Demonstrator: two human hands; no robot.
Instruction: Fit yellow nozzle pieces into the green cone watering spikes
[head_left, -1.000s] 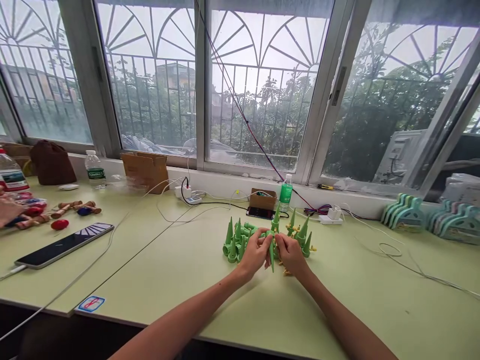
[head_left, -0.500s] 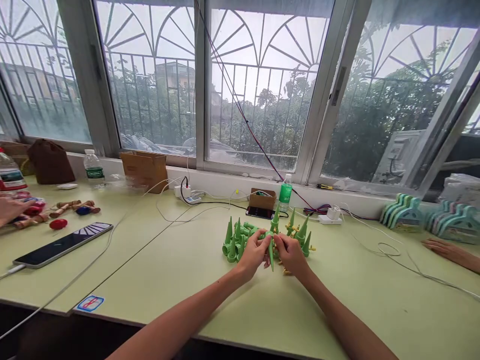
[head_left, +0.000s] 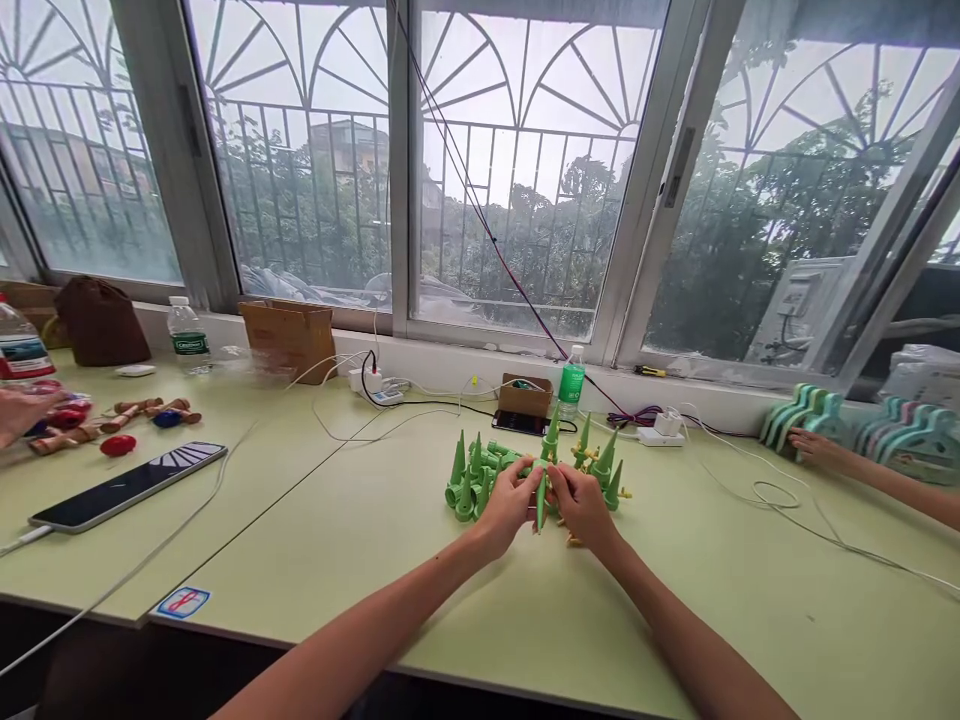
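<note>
Spike (head_left: 541, 503), green and tapered, is held above the table (head_left: 337, 590), on the near side of the green-labelled bottle (head_left: 571, 385) and slightly to its left. Its long axis runs from the wide end up at the fingertips to the tip, which points down and towards the wearer. The left hand (head_left: 508, 512) is nearer, its thumb and fingers closed on the wide end from the left, with the shaft hanging beside them. The right hand (head_left: 585, 508) comes in from the right, thumb and finger pinched together against that same end; whether they grip the spike itself or a small part on it cannot be told.

Behind the hands, nearer than the bottle, stand other spikes (head_left: 458, 462), some to its left and some to its right, the latter among yellow bits (head_left: 626, 494). A dark phone (head_left: 519, 423) lies just left of the bottle, before a small box (head_left: 527, 398). Far right of the bottle, a co-worker's hand (head_left: 821, 448) is at green hangers (head_left: 804, 412).
</note>
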